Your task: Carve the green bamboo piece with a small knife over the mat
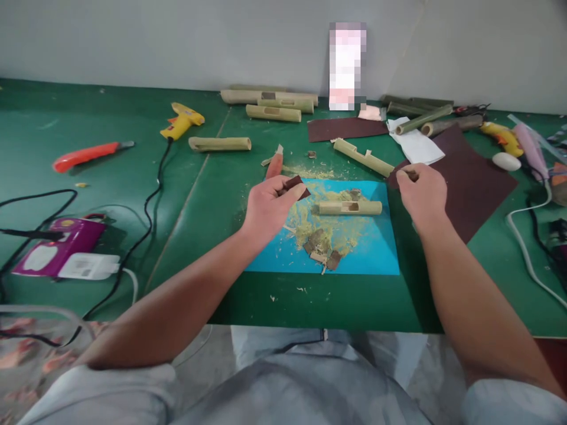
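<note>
Tabletop [199,195] green, wall [177,41] grey; left hand [268,206] pinches sandpaper scrap [296,184]; right hand [423,192] curled, hold unclear.

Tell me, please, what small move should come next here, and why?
Probably the right hand should take up the short green bamboo tube with a cut slot, which lies untouched on the blue mat amid shavings, because the left hand pinches a small dark brown sandpaper scrap.
</note>
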Available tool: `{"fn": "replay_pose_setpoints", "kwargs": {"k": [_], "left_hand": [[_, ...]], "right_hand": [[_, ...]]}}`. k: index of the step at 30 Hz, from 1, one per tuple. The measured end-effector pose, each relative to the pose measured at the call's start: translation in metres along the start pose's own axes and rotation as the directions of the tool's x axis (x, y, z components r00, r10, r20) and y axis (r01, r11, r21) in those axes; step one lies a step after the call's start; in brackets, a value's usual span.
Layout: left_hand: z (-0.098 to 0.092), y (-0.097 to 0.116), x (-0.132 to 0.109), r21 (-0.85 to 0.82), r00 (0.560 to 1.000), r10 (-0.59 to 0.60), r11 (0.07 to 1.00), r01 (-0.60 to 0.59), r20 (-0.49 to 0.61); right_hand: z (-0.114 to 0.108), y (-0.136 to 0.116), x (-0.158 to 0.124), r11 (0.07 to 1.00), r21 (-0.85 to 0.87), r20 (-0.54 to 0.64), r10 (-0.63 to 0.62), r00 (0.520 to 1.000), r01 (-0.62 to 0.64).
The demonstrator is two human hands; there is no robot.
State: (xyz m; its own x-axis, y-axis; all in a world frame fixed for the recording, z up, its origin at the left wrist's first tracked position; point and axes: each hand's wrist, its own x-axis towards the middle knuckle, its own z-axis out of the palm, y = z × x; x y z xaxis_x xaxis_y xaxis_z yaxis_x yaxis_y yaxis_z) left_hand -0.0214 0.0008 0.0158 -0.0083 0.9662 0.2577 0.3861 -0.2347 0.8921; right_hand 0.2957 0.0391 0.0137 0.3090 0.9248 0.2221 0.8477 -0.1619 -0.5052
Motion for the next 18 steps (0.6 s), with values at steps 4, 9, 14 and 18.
{"fn": "replay_pose_setpoints", "kwargs": {"k": [4, 9, 14, 18], "left_hand": [[0.000, 0.001, -0.002, -0.068, 0.996, -0.090, 0.993, 0.092, 0.021], [0.004, 0.008, -0.003, -0.166, 0.993, -0.105, 0.980, 0.113, 0.054], [0.004, 0.009, -0.005, -0.135, 0.994, -0.078, 0.987, 0.089, 0.081], [0.004, 0.009, -0.008, -0.118, 0.992, -0.044, 0.991, 0.059, 0.121]], "right_hand": [[0.000, -0.001, 0.000, 0.992, -0.109, -0.151, -0.074, 0.986, 0.058], [-0.006, -0.027, -0.028, 0.867, -0.078, -0.001, -0.494, 0.870, 0.492], [-0.012, -0.042, -0.052, 0.726, -0.136, 0.247, -0.634, 0.733, 0.674], [-0.011, -0.043, -0.054, 0.670, -0.261, 0.361, -0.600, 0.714, 0.695]]}}
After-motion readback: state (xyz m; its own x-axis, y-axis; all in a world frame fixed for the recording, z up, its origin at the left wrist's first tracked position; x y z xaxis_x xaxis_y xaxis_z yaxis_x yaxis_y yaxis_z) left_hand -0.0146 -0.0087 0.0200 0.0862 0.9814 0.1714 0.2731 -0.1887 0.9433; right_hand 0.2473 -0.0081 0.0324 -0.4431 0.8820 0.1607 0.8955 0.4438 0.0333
